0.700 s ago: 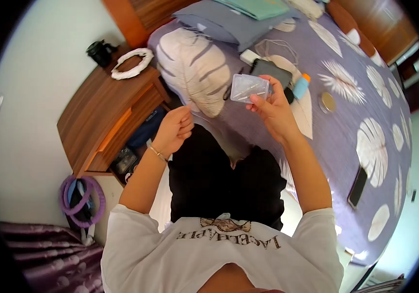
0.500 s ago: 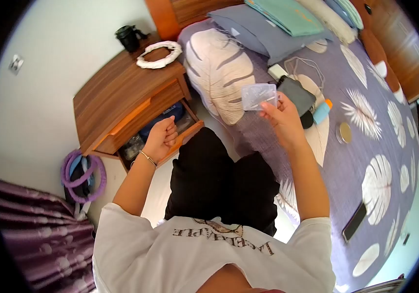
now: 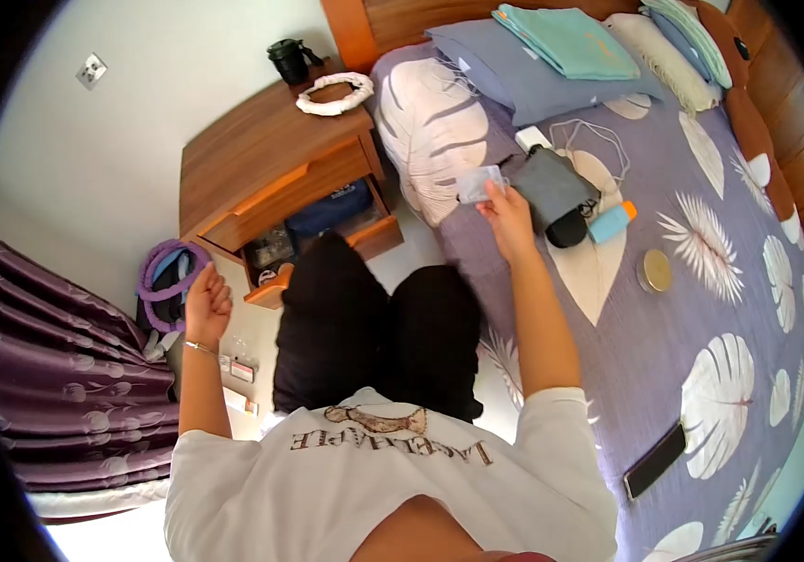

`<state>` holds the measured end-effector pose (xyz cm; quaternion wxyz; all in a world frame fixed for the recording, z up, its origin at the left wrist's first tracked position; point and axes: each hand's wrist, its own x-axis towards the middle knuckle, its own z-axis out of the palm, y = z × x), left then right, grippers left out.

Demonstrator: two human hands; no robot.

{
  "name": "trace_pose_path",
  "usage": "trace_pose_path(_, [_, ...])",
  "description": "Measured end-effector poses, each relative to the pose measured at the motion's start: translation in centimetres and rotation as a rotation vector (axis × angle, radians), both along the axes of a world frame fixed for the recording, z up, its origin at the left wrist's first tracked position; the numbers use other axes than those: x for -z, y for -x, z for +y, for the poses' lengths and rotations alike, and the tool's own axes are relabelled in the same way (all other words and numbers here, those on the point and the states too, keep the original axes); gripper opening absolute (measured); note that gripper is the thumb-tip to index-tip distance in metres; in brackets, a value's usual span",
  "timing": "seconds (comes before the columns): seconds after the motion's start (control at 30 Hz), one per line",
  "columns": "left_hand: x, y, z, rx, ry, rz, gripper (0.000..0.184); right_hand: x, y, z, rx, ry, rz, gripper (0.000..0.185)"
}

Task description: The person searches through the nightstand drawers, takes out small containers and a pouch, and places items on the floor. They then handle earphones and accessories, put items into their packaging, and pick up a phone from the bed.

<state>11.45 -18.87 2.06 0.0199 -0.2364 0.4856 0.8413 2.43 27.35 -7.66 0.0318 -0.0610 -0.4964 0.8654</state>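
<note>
Box [image 3: 477,184], upper centre of frame: clear plastic, flat, rectangular. Grasped near its lower right corner by right hand [image 3: 510,220], thumb on near face, other fingers mostly hidden. Contents lost to glare and blur. Right forearm [image 3: 547,309] nearly straight, angled up over bed [image 3: 599,375].

Left hand [image 3: 207,302], left of centre: clenched, thumb side up; cannot tell if anything is inside. Left forearm [image 3: 205,393] upright in frame, thin shiny bracelet [image 3: 201,347] at wrist. Behind, partly covered: padded purple hoops [image 3: 163,296].

Just right of box: grey pouch [image 3: 552,187], soft, creased; contact with box unclear. Beside pouch: pale blue bottle [image 3: 608,225], orange cap. Farther right: round tin [image 3: 655,271], gold-toned top. Lower right: phone [image 3: 655,461], dark slab.

Centre left: open wooden drawer [image 3: 379,239], partly blocked by black trousers [image 3: 346,328]; contents shadowed. At left: purple curtain [image 3: 65,375], folded, cut off by dark lens border.
</note>
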Motion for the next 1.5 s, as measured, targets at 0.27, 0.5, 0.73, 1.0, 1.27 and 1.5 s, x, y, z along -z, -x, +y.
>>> trace_pose_path(0.27, [-3.7, 0.2, 2.1, -0.022, -0.065, 0.177, 0.036, -0.5, 0.7, 0.3, -0.008, -0.095, 0.007, 0.027])
trace_pose_path(0.5, [-2.1, 2.4, -3.3, -0.027, -0.041, 0.194, 0.034, -2.1, 1.4, -4.3, -0.062, -0.148, -0.099, 0.026])
trace_pose_path(0.73, [1.2, 7.5, -8.9, -0.101, -0.235, 0.213, 0.034, -0.1, 8.2, -16.1, -0.386, -0.247, -0.173, 0.033])
trace_pose_path(1.0, [8.1, 7.7, -14.1, -0.283, -0.279, 0.028, 0.031, 10.9, 13.7, -25.3, -0.742, -0.682, -0.41, 0.045])
trace_pose_path(1.27, [7.3, 7.2, -17.6, -0.391, -0.304, 0.083, 0.033, 19.9, 15.3, -36.4, -0.631, -0.711, -0.526, 0.055])
trace_pose_path(1.5, [7.7, 7.0, -17.4, -0.442, -0.229, -0.047, 0.034, 23.8, 16.9, -43.5, -0.872, -0.571, -0.435, 0.054])
